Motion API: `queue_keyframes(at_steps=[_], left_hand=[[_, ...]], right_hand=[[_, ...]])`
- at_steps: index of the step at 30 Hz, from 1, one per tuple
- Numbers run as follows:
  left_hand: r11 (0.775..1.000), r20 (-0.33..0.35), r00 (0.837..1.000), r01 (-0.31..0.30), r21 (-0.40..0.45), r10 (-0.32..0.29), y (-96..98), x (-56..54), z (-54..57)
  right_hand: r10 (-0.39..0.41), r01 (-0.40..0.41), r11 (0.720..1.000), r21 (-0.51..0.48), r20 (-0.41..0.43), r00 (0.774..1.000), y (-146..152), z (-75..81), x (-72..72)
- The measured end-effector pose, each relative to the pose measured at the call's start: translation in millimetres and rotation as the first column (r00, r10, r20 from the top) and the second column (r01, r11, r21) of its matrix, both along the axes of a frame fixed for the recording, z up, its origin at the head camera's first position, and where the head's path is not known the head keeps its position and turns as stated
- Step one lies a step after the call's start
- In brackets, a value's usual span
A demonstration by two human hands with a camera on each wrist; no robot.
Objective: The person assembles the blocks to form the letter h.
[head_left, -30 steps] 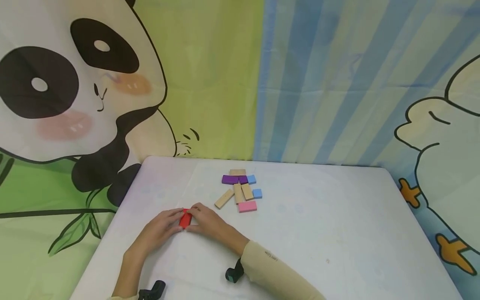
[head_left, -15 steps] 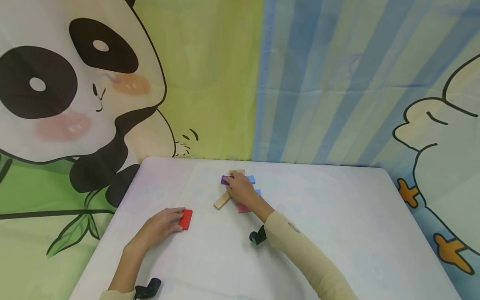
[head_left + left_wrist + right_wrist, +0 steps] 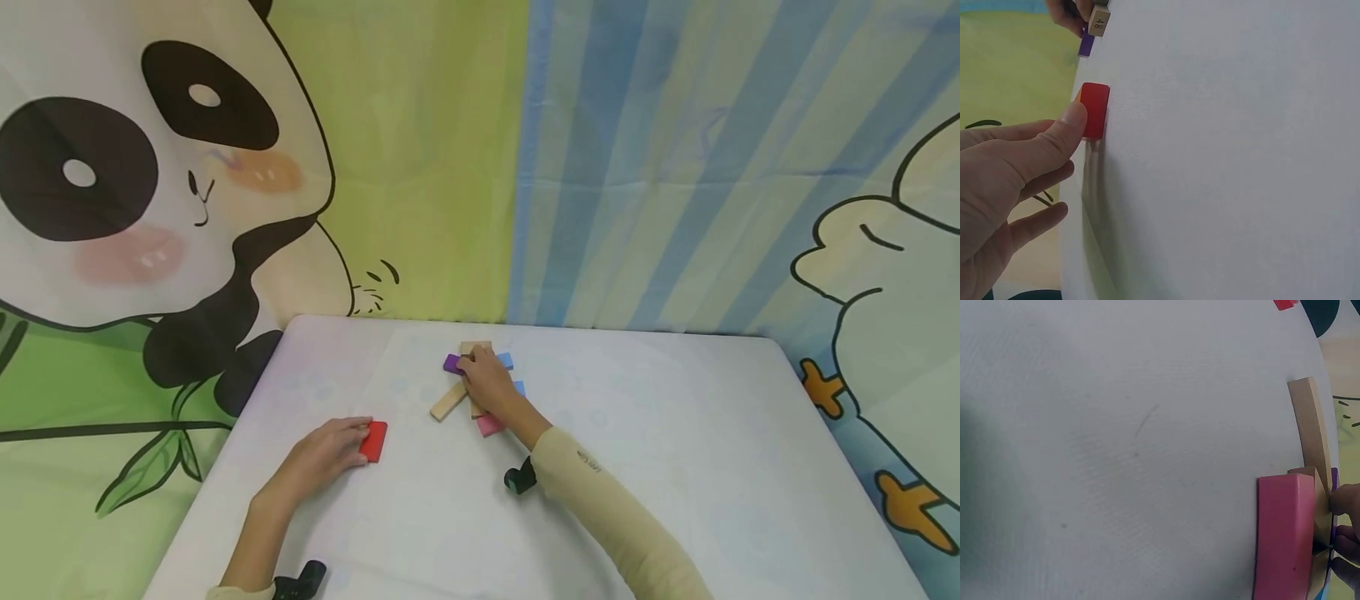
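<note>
My left hand [image 3: 326, 457] pinches a red block [image 3: 373, 442] at the left of the table, thumb against its face in the left wrist view. My right hand [image 3: 487, 383] reaches over a loose group of blocks farther back, its curled fingertips at a purple block [image 3: 452, 363], whose left end shows beside them. The hand partly covers the wooden blocks [image 3: 448, 401] and the pink block [image 3: 490, 425]. In the right wrist view the fingers [image 3: 1346, 500] come in from the right edge, behind the pink block [image 3: 1284, 537].
Another wooden block [image 3: 476, 346] lies behind the right hand. Light blue blocks [image 3: 506, 361] peek out on its right side. The white table [image 3: 675, 450] stretches to a cloth backdrop [image 3: 420, 167] with a printed panda.
My right hand has left the red block and moved to the group at the back. There the pink block and a wooden one have shifted slightly nearer. My left hand keeps the red block.
</note>
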State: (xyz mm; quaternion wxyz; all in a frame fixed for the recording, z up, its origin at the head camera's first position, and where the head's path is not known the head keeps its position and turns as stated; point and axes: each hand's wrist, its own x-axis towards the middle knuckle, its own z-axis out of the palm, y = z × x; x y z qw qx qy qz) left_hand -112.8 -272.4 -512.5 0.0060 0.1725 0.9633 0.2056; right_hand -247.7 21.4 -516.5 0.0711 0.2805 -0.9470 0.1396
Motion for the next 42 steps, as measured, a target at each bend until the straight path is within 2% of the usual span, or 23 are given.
queue_keyframes(at_steps=[5,12,16,19,23,27,32,37,42], left_hand=[[1.000,-0.008,1.000,0.003,-0.008,-0.003,0.2,1.6,0.1],[1.000,-0.015,1.000,0.006,-0.014,-0.006,-0.8,1.0,-2.9],[1.000,-0.016,1.000,0.002,-0.012,-0.002,-1.6,0.9,-2.8],[1.000,-0.020,1.000,0.002,-0.016,-0.002,-1.7,0.7,-2.8],[1.000,-0.020,1.000,0.003,-0.015,-0.003,-1.6,0.4,-2.6],[1.000,-0.019,1.000,0.003,-0.015,-0.003,-1.7,-0.1,-2.3],[1.000,-0.036,0.999,0.001,-0.014,-0.002,-1.6,0.1,-1.8],[1.000,-0.055,0.999,-0.002,-0.012,0.001,-0.8,1.3,-2.5],[0.999,-0.024,0.999,-0.028,-0.020,0.027,1.8,2.0,-3.5]], right_hand=[[-0.023,0.023,0.999,0.024,-0.001,1.000,-1.5,-1.8,1.6],[-0.018,0.019,1.000,-0.003,0.067,0.998,-1.5,-0.1,1.0],[-0.024,0.023,1.000,0.013,0.115,0.993,-2.3,2.2,-1.3],[-0.020,0.016,1.000,0.019,0.196,0.980,-2.5,5.5,-5.1],[0.030,-0.033,0.999,0.005,0.284,0.958,-2.1,10.5,-11.4],[0.092,-0.096,0.995,0.001,0.300,0.950,-2.2,13.5,-16.8],[0.126,-0.146,0.989,0.035,0.335,0.934,-4.0,17.4,-23.8],[0.149,-0.173,0.984,0.028,0.388,0.909,-4.1,17.1,-31.2],[0.152,-0.170,0.985,0.009,0.401,0.903,-1.8,13.2,-34.4]])
